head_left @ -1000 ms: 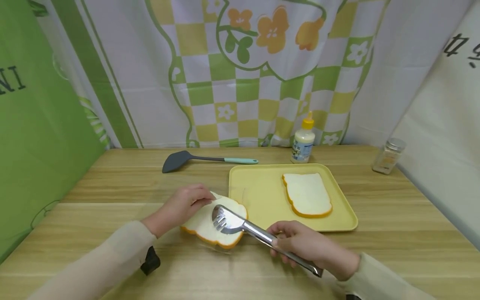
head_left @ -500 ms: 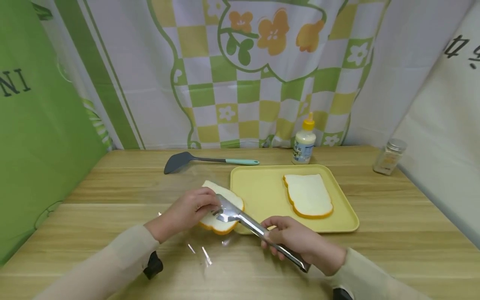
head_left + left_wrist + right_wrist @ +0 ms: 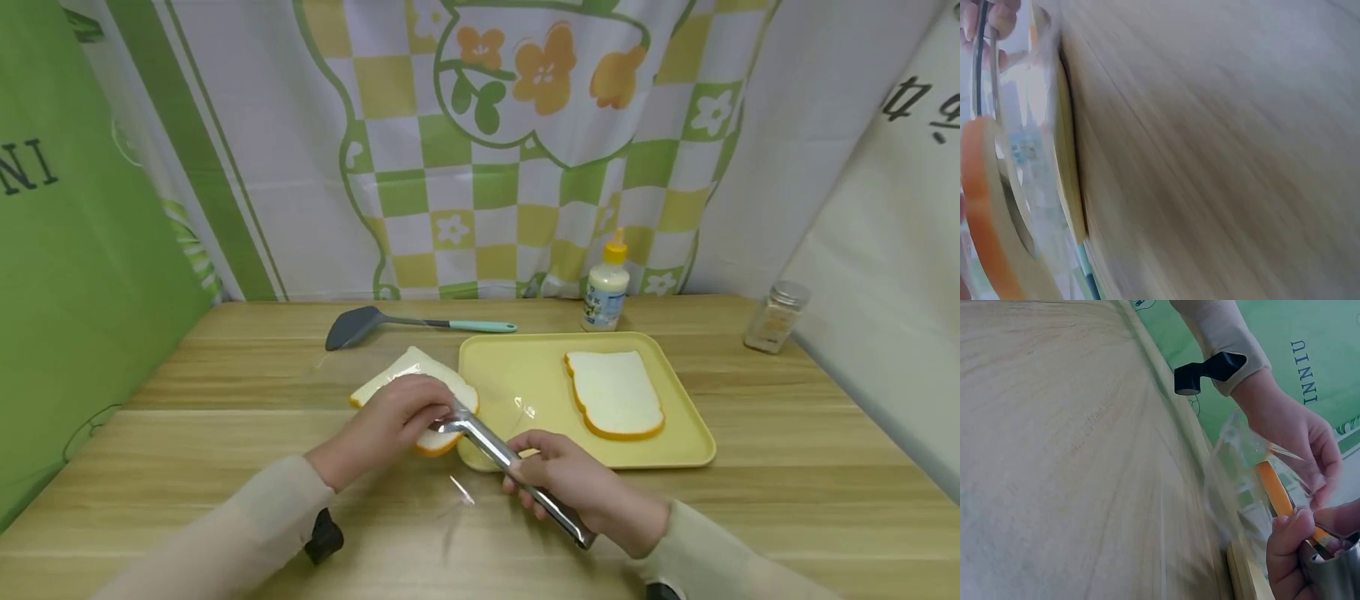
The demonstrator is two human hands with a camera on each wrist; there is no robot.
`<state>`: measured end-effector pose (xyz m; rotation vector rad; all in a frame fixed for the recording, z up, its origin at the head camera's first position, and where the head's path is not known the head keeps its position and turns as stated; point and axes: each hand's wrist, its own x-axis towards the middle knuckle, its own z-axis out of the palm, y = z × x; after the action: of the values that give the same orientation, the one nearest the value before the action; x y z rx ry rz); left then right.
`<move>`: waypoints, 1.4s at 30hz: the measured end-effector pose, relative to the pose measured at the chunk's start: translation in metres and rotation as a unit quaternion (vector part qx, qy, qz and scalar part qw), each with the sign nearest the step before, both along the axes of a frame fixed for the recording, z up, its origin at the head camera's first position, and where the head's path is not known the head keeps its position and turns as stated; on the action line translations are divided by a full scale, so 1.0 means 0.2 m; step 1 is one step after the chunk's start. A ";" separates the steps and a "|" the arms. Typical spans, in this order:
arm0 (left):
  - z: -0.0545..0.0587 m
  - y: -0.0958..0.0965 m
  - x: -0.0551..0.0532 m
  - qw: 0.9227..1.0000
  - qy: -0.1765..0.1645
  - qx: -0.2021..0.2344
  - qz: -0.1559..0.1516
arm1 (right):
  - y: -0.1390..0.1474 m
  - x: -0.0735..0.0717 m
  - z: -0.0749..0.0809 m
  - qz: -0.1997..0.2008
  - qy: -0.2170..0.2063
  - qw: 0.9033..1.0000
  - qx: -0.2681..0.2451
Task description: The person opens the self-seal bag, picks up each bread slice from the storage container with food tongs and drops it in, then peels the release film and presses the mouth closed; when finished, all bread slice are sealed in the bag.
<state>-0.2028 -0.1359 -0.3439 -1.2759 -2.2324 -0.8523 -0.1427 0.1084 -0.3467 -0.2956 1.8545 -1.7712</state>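
Note:
My right hand [image 3: 562, 475] grips metal tongs [image 3: 491, 446], whose head is clamped on a slice of bread [image 3: 416, 367] with an orange-brown crust. My left hand [image 3: 393, 421] is bent over the tongs' head and hides part of the slice. Its thumb and fingertips pinch a clear plastic bag [image 3: 1229, 465], which hangs loosely about the bread. In the left wrist view the slice's crust [image 3: 982, 200] stands edge-on between the tong arms, with the bag [image 3: 1038, 106] beside it. The slice is tilted, near the tray's left edge.
A yellow tray [image 3: 517, 375] bears a second bread slice [image 3: 615, 392]. Behind it stands a squeeze bottle [image 3: 606, 287] with a yellow cap. A dark spatula [image 3: 356, 327] lies at the back left, and a glass jar [image 3: 777, 317] stands at the far right.
The slice has turned and lifted from lying flatter on the left. Both hands have shifted, the right one leftward with the tongs, the left one rightward over their head. The plastic now reaches over the tray.

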 end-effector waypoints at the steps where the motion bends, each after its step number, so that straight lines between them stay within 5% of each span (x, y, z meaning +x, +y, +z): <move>1: 0.00 0.01 0.01 1.000 -0.025 0.006 0.003 | -0.01 0.00 0.00 -0.001 0.003 1.000 0.002; 5: 0.02 0.05 0.04 0.991 -0.130 0.039 -0.002 | -0.04 -0.01 0.00 -0.004 0.009 1.000 0.008; 9: 0.02 0.08 0.06 0.984 -0.169 0.047 -0.020 | -0.06 -0.02 -0.02 -0.009 0.011 1.000 0.014; 14: 0.01 0.10 0.05 0.988 -0.150 0.027 -0.040 | -0.08 -0.03 -0.02 -0.007 0.024 0.999 0.024; 21: 0.03 0.03 0.00 0.991 -0.109 -0.055 0.047 | -0.08 -0.01 0.00 -0.012 0.037 0.999 0.025; 25: 0.01 -0.03 -0.05 0.988 -0.111 -0.080 0.069 | -0.08 0.00 0.01 -0.019 0.046 0.998 0.029; 32: -0.03 -0.03 -0.09 0.989 -0.140 -0.014 0.042 | -0.09 0.00 0.00 -0.011 0.057 0.998 0.039; 37: -0.02 -0.03 -0.10 0.977 -0.210 0.040 0.004 | -0.11 -0.01 0.00 0.002 0.060 0.997 0.047; 42: 0.01 -0.01 -0.09 0.972 -0.229 0.004 -0.053 | -0.11 -0.02 -0.01 0.000 0.069 0.996 0.049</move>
<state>-0.2200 -0.1382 -0.3427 -1.3073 -2.5166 -1.3078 -0.1459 0.0862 -0.3495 -0.3875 2.0304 -1.6911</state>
